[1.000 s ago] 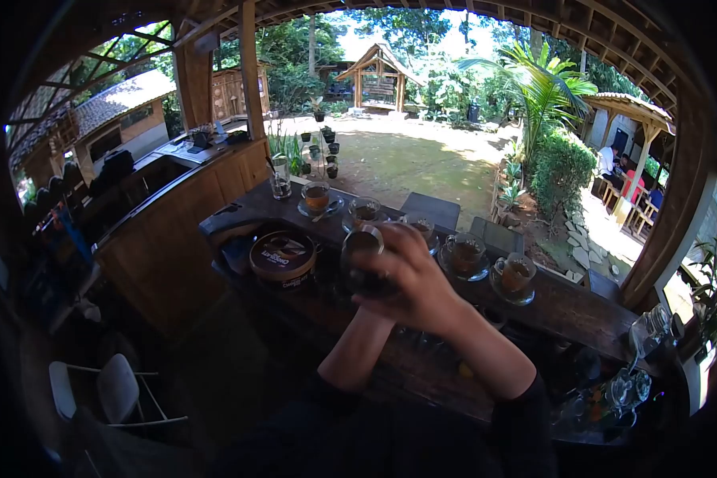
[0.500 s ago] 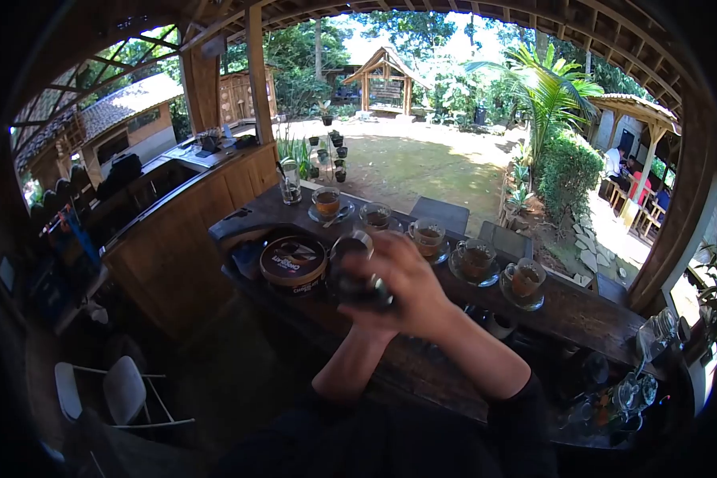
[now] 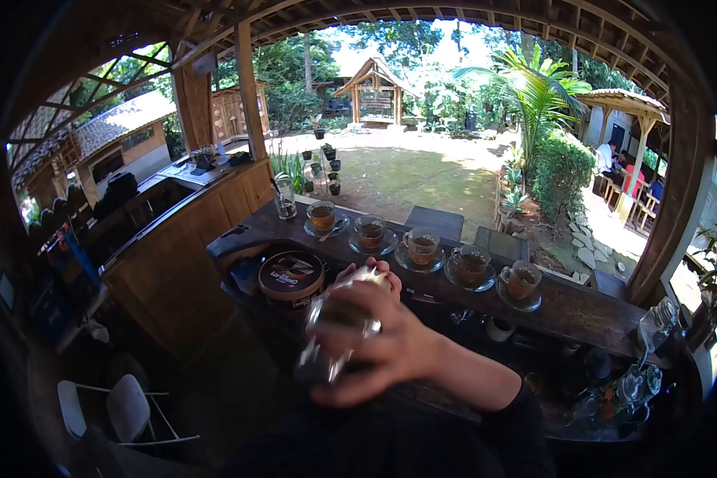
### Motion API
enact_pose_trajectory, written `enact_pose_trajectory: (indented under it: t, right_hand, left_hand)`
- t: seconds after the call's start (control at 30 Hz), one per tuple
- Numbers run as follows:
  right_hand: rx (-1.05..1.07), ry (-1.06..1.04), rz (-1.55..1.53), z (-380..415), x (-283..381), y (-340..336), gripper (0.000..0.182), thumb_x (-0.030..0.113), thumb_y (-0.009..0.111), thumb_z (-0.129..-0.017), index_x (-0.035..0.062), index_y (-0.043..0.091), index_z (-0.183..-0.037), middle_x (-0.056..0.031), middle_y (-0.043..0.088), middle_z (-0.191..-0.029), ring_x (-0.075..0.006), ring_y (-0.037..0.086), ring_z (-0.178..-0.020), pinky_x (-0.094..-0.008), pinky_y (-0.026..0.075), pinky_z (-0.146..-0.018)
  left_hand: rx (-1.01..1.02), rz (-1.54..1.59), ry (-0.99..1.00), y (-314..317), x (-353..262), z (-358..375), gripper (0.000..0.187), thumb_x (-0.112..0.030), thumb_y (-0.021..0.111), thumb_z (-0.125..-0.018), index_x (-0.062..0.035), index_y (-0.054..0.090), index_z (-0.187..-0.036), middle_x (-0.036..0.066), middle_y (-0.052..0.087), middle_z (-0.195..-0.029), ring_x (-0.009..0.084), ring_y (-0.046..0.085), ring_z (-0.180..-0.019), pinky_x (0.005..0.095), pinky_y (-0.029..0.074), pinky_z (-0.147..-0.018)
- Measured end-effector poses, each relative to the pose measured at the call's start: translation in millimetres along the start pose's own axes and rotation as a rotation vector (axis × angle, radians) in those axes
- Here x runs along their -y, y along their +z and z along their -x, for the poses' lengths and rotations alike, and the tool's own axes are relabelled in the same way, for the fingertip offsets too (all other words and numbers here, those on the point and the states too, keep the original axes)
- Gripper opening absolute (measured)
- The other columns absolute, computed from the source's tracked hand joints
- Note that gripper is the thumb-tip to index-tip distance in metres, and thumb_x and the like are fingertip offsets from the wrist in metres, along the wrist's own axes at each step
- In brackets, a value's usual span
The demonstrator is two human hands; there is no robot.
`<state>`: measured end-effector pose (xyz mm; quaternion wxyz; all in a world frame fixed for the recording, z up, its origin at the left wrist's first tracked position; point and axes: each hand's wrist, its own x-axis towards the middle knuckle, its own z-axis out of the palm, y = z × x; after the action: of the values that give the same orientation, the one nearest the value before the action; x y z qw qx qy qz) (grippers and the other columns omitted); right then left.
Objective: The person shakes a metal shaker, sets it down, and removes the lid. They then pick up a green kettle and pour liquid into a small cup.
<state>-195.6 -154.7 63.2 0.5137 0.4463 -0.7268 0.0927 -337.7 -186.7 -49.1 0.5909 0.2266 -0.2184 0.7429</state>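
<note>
A clear glass jar (image 3: 319, 366), blurred by motion, is held tilted over the near side of the dark wooden counter. Around its near end wrap the spread-looking fingers of my right hand (image 3: 398, 342), closed on the glass. My left hand (image 3: 385, 275) is mostly hidden behind; only its fingertips show, curled over the far, brighter end of the jar. Just left of the jar, a round tub with a brown lid (image 3: 291, 272) sits in a dark tray. Beyond my hands, several glass cups of amber-brown drink (image 3: 422, 246) stand in a row on glass saucers.
A clear tumbler (image 3: 285, 199) stands at the counter's (image 3: 585, 323) far left end. Glass jars (image 3: 657, 327) and a glass teapot (image 3: 633, 388) are at the right. A folding chair (image 3: 127, 408) is at lower left. People sit under a roof at far right.
Both hands and the jar have swung down and slightly left, and the jar has turned so more of its glass shows. The cups behind are now less covered. My view has shifted a little.
</note>
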Motion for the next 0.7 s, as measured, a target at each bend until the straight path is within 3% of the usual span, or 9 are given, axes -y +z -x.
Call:
enact_pose_trajectory:
  t: [0.1,0.13,0.23,0.3,0.37,0.43,0.53,0.63,0.7]
  right_hand:
    - [0.011,-0.227,-0.004,-13,26,-10,0.056,0.024,0.074,-0.065,0.0429,0.05,-0.111,0.0023,0.052,-0.122,-0.0399,0.053,-0.106,-0.0506,0.043,-0.086]
    - [-0.021,-0.28,0.0,-11,30,-10,0.056,0.024,0.074,-0.065,0.0429,0.05,-0.112,0.0024,0.052,-0.122,-0.0398,0.053,-0.106,-0.051,0.043,-0.086]
    - [0.029,0.103,0.01,32,-17,13,0.061,0.022,0.074,-0.063,0.0472,0.048,-0.112,0.0032,0.052,-0.122,-0.0421,0.051,-0.107,-0.0564,0.039,-0.088]
    - [-0.001,0.091,0.006,26,-9,12,0.06,0.022,0.074,-0.064,0.047,0.048,-0.112,0.0032,0.052,-0.122,-0.0422,0.051,-0.107,-0.0566,0.038,-0.088]
    - [-0.051,0.05,0.018,9,-6,3,0.059,0.021,0.073,-0.064,0.0467,0.049,-0.111,0.0032,0.052,-0.122,-0.0425,0.051,-0.107,-0.0569,0.038,-0.088]
    - [-0.096,0.032,-0.014,-7,9,-2,0.058,0.021,0.073,-0.065,0.0464,0.049,-0.111,0.0033,0.052,-0.122,-0.0428,0.051,-0.107,-0.0572,0.038,-0.089]
    - [0.023,-0.238,0.052,-23,42,-9,0.059,0.024,0.073,-0.064,0.0453,0.048,-0.112,0.004,0.052,-0.122,-0.0398,0.052,-0.107,-0.0546,0.038,-0.088]
    - [-0.039,-0.119,0.055,-4,18,2,0.055,0.023,0.074,-0.066,0.041,0.049,-0.111,0.0013,0.053,-0.121,-0.0328,0.053,-0.11,-0.0523,0.04,-0.086]
    - [-0.035,0.282,-0.044,30,-11,18,0.05,0.018,0.075,-0.063,0.0327,0.058,-0.108,-0.0063,0.052,-0.12,-0.0364,0.051,-0.106,-0.0489,0.043,-0.087]
  left_hand:
    - [0.258,-0.245,0.029,64,41,-5,0.033,-0.034,0.05,-0.091,-0.0097,0.052,-0.113,0.006,0.048,-0.106,0.0239,0.042,-0.108,0.0426,0.042,-0.096]
    - [0.198,-0.251,0.026,64,39,-6,0.034,-0.036,0.051,-0.09,-0.0096,0.052,-0.112,0.006,0.048,-0.107,0.0241,0.041,-0.107,0.043,0.042,-0.096]
    - [0.001,0.013,0.129,34,34,3,0.025,-0.028,0.053,-0.09,-0.0134,0.054,-0.11,0.005,0.051,-0.111,0.0281,0.042,-0.112,0.0446,0.045,-0.091]
    - [-0.111,0.289,0.302,18,42,-3,0.019,-0.016,0.056,-0.089,-0.0216,0.058,-0.107,0.002,0.056,-0.114,0.0311,0.042,-0.116,0.0463,0.053,-0.078]
    - [0.87,1.039,-0.626,49,107,-60,0.015,-0.014,0.053,-0.09,-0.0178,0.06,-0.104,0.003,0.057,-0.11,0.0311,0.044,-0.114,0.0451,0.05,-0.085]
    - [-0.2,-0.055,-0.038,33,2,-3,0.023,-0.03,0.051,-0.091,-0.012,0.059,-0.104,0.005,0.055,-0.107,0.0261,0.042,-0.112,0.0456,0.038,-0.098]
    - [0.378,-0.281,-0.07,71,34,-15,0.033,-0.034,0.052,-0.09,-0.011,0.053,-0.113,0.005,0.045,-0.114,0.0224,0.04,-0.109,0.044,0.04,-0.096]
    - [0.054,-0.007,-0.054,38,23,-1,0.033,-0.034,0.052,-0.09,-0.0099,0.054,-0.112,0.005,0.047,-0.118,0.0236,0.042,-0.109,0.0462,0.039,-0.097]
    - [-0.108,0.157,0.034,-21,15,13,0.031,-0.032,0.051,-0.091,-0.0108,0.054,-0.112,0.006,0.045,-0.124,0.0243,0.045,-0.111,0.0443,0.038,-0.099]
